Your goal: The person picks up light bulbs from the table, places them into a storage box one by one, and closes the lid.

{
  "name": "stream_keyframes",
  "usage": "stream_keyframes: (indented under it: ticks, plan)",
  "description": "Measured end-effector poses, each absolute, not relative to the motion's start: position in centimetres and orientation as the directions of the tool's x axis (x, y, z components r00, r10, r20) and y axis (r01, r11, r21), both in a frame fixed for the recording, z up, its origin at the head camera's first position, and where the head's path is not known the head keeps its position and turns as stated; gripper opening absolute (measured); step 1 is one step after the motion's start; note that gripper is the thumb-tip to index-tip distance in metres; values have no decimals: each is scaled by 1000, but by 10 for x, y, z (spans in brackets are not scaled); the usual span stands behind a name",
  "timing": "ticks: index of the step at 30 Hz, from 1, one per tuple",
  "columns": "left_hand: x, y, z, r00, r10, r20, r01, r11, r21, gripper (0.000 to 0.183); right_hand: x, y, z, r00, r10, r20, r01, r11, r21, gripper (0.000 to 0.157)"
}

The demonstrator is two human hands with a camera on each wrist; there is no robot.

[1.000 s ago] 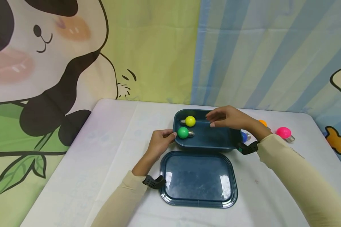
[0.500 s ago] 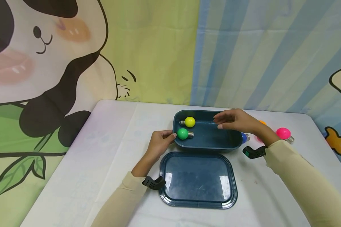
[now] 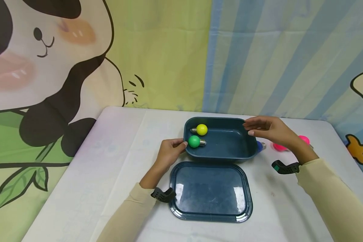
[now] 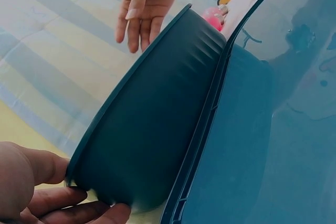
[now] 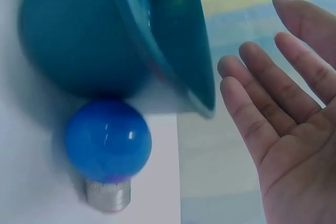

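Note:
A dark teal box (image 3: pixel 227 157) stands on the table with a yellow bulb (image 3: pixel 202 129) and a green bulb (image 3: pixel 194 141) lying at its left end. My left hand (image 3: pixel 168 153) pinches the box's left rim between thumb and fingers; the left wrist view shows the thumb (image 4: pixel 47 166) on the rim and fingers under it. My right hand (image 3: pixel 269 129) hovers over the box's right end, holding nothing, fingers extended in the right wrist view. Just outside that end lies a blue bulb (image 5: pixel 108 141), its metal base pointing away from the box.
In front of the box lies its matching flat lid (image 3: pixel 211 191). Right of the box, a pink bulb (image 3: pixel 304 139) and a red-pink bulb (image 3: pixel 279 147) are partly covered by my right arm. A printed curtain (image 3: pixel 169 60) hangs behind the white table (image 3: pixel 118 144).
My right hand has moved right, from over the middle of the box to its right end. The orange bulb is now hidden behind it. My left hand stays at the rim.

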State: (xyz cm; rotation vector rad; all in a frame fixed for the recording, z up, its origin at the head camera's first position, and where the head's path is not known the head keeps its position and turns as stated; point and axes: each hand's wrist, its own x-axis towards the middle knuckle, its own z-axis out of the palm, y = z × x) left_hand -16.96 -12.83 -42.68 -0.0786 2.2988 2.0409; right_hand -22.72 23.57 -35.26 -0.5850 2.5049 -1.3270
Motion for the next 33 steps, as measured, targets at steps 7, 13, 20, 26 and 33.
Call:
stream_keyframes:
  ticks: [7,13,20,26,33]
  plan:
    - [-168,-128,-425,-996,1,-93,-92,137,986,36,-217,253,-357,-929,-370,12,-223,533,-816,45]
    - [-168,-129,-425,-997,5,-72,-71,129,989,37,-213,268,-368,-949,-316,17,-200,560,-804,49]
    - [-168,-128,-426,-997,-1,-71,-71,132,989,36,-210,284,-382,-945,-326,-25,-180,583,-793,50]
    - [-168,-127,-427,-995,-12,-95,-96,140,985,36,-206,290,-397,-949,-313,-23,-174,587,-791,48]
    - [-168,-127,-426,-996,-30,-87,-91,183,979,36,-204,287,-408,-949,-317,6,-197,574,-795,51]
